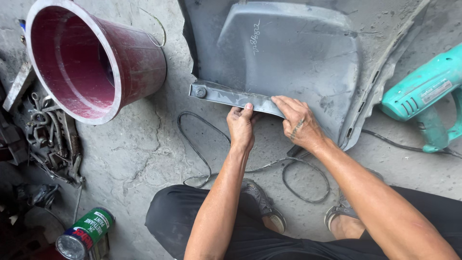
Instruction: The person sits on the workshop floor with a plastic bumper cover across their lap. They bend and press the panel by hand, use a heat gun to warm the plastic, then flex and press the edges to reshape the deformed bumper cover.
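Head view, looking down: both hands meet at the near edge of the grey plastic panel (293, 53) lying on the concrete floor (139, 154). Left hand (241, 126) pinches the flat metal strip (231, 97) bolted along that edge, thumb on top; right hand (301, 123) presses fingers onto the strip just beside it. Maroon bucket (91, 62) far left, teal power tool (426, 96) right, black cable (202, 163) near.
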Available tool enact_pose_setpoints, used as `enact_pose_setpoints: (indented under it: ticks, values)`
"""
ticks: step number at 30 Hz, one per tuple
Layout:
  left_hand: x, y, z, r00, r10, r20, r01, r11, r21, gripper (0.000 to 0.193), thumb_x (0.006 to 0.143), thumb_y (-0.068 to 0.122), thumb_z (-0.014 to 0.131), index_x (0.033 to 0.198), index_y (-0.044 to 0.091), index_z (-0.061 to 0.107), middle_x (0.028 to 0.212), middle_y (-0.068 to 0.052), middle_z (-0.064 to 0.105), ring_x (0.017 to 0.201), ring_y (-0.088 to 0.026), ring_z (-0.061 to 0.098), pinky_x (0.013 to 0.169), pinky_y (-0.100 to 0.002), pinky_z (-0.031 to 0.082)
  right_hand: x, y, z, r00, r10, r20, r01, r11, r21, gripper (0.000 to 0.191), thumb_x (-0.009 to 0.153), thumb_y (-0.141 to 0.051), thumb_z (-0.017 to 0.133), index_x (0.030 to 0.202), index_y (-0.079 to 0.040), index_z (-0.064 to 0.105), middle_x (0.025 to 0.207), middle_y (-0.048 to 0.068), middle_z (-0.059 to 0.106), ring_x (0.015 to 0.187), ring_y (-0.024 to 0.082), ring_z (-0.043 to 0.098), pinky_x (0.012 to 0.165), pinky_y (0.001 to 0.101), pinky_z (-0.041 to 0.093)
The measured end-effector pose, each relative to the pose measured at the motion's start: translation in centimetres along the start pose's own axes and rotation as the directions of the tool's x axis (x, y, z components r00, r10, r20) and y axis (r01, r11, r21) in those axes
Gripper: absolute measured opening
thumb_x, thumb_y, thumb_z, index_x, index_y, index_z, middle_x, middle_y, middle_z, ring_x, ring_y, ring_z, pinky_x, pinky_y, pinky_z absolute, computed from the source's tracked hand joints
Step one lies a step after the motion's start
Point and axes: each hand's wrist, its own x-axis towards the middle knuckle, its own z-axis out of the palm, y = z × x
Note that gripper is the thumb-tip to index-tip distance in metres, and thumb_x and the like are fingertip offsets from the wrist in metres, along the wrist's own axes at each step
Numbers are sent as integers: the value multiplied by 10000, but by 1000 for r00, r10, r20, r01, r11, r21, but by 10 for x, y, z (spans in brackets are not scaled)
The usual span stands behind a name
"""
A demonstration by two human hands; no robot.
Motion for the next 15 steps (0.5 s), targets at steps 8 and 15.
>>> enact_pose_setpoints:
  ticks: [8, 15]
  values:
    - [5, -16, -8, 999, -16, -47, 15, 1000, -19, 235, 1065, 117, 617, 1209, -67, 595, 1100, -141, 673, 958, -211, 626, 891, -412, 491, 7, -2, -1, 978, 165, 129, -169, 985, 21, 718, 697, 129, 568, 1394, -41, 583, 1383, 131, 628, 1196, 313, 602, 1016, 460, 463]
    - [2, -21, -16, 996, 42, 78, -29, 987, -161, 279, 1023, 173, 615, 1190, -50, 602, 1153, -120, 689, 1073, -228, 675, 989, -444, 555, 12, 5, -3, 985, 80, 150, -94, 992, 85, 794, 642, 81, 653, 1417, -71, 563, 1399, 148, 604, 1185, 359, 581, 1046, 472, 451]
